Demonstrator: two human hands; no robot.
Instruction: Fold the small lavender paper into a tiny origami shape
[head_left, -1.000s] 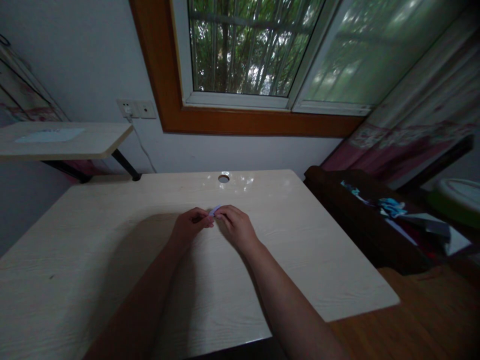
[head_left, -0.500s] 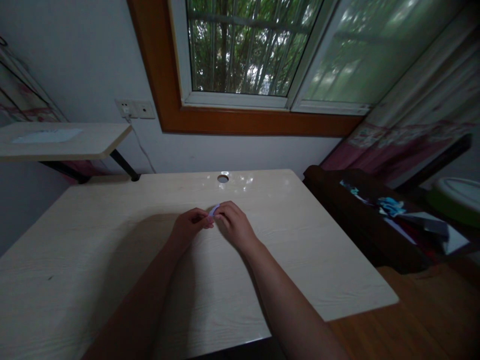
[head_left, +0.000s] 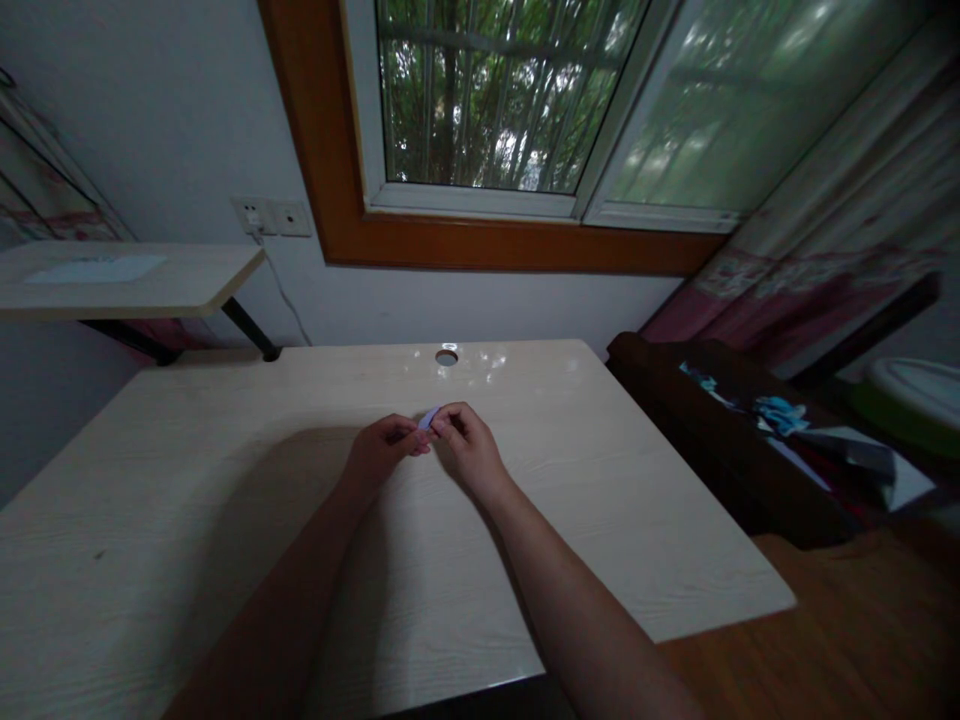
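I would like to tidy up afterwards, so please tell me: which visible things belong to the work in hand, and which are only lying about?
In the work:
small pale purple piece, held between left hand and right hand
table beneath them

Lying about, apparently:
pale flat sheet on the raised shelf
crumpled blue thing on the dark furniture

Raised shelf on pale table
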